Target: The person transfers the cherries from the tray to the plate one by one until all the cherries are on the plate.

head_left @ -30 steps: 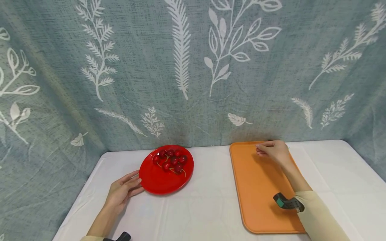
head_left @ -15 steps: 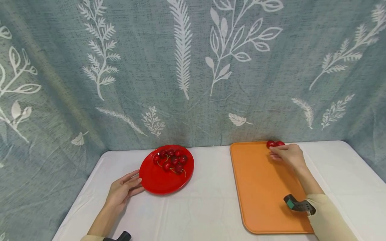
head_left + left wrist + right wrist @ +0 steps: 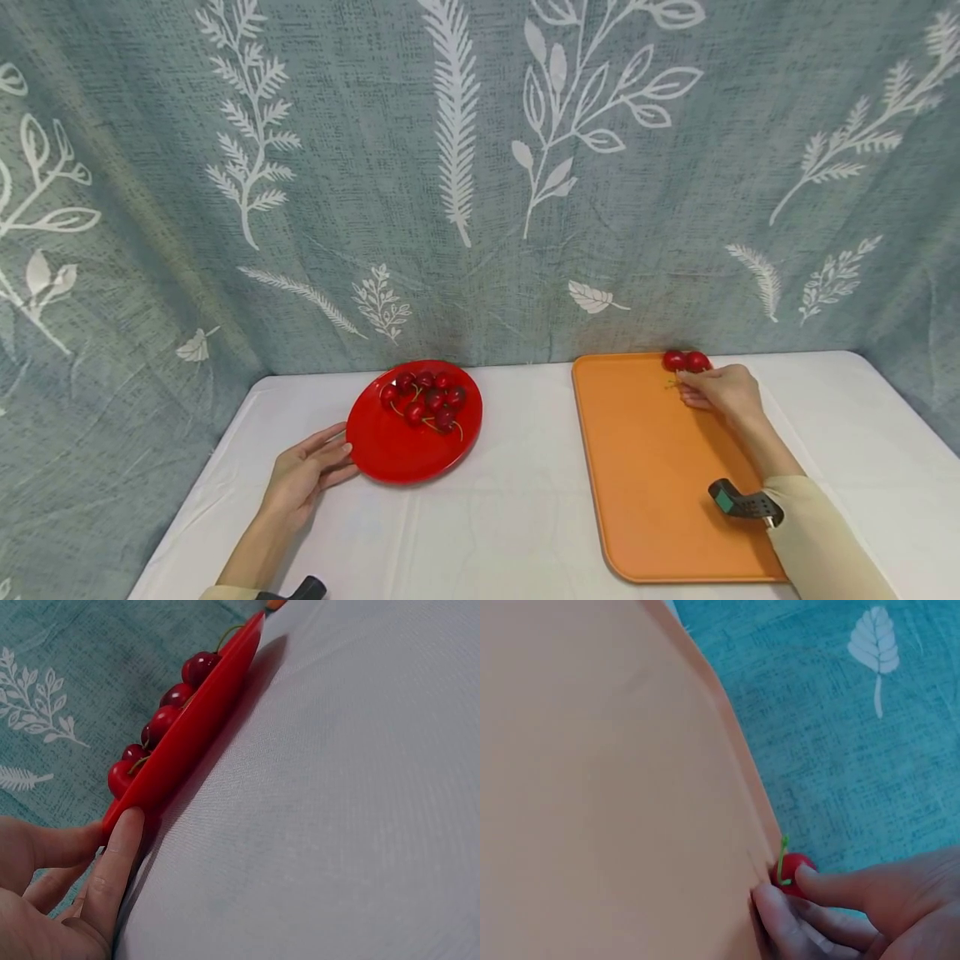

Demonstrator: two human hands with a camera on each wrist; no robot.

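Observation:
A red plate (image 3: pixel 390 467) with several dark red cherries (image 3: pixel 429 400) lies on the white tablecloth, left of centre. My left hand (image 3: pixel 307 475) rests flat beside it. In the left wrist view its thumb and forefinger (image 3: pixel 124 844) touch the plate's rim (image 3: pixel 195 727). An orange tray (image 3: pixel 645 483) lies to the right. Two cherries (image 3: pixel 685 361) sit in its far right corner. My right hand (image 3: pixel 720 390) is just in front of them with its fingers curled. In the right wrist view, thumb and fingertip pinch one cherry (image 3: pixel 793 868) at the tray's (image 3: pixel 592 787) edge.
A grey-blue curtain with white leaf prints (image 3: pixel 480 167) hangs right behind the table. White cloth (image 3: pixel 517 508) lies between plate and tray. A dark camera mount (image 3: pixel 738 502) is strapped to my right wrist above the tray.
My right hand slid from the tray's far middle to its far right corner, and the two cherries came into sight there. The left hand and the plate stayed put.

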